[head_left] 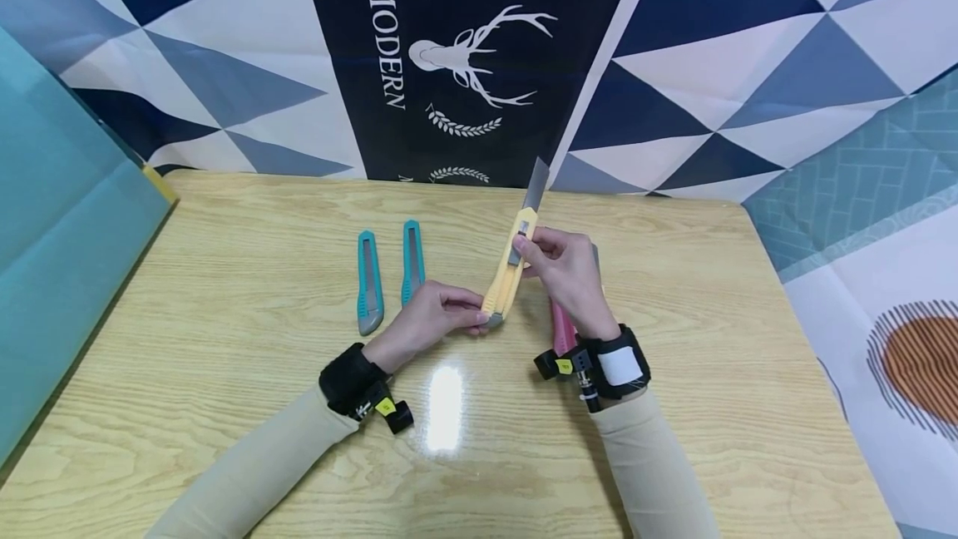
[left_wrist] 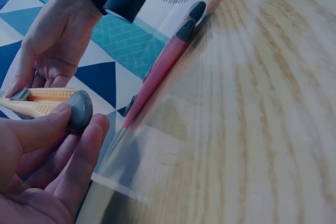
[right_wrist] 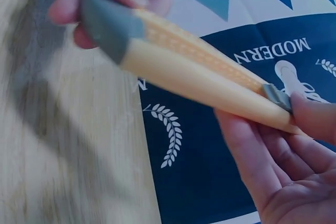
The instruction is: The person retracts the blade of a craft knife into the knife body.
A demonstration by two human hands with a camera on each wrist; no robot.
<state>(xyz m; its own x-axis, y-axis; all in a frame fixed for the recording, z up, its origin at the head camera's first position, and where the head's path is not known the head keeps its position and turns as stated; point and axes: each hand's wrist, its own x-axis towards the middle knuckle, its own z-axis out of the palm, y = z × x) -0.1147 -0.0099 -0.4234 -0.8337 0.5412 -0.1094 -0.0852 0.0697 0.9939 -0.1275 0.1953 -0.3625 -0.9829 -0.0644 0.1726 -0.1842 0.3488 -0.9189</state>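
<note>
A yellow utility knife (head_left: pixel 503 277) is held above the table between both hands, its long blade (head_left: pixel 536 184) out and pointing away from me. My left hand (head_left: pixel 427 318) pinches the grey end cap (left_wrist: pixel 80 110) between thumb and fingers. Farther up the knife, my right hand (head_left: pixel 565 269) grips the body, and its thumb presses on the grey slider (right_wrist: pixel 276 97). Partly hidden beneath the right hand lies a pink utility knife (head_left: pixel 563 329). Another grey-capped knife (left_wrist: pixel 197 10) lies just behind the pink one in the left wrist view.
Two teal utility knives (head_left: pixel 370 281) lie side by side left of centre, the nearer end of one covered by my left hand. A patterned cloth (head_left: pixel 479 65) hangs along the far table edge. A blue panel (head_left: pixel 67 239) stands along the left side.
</note>
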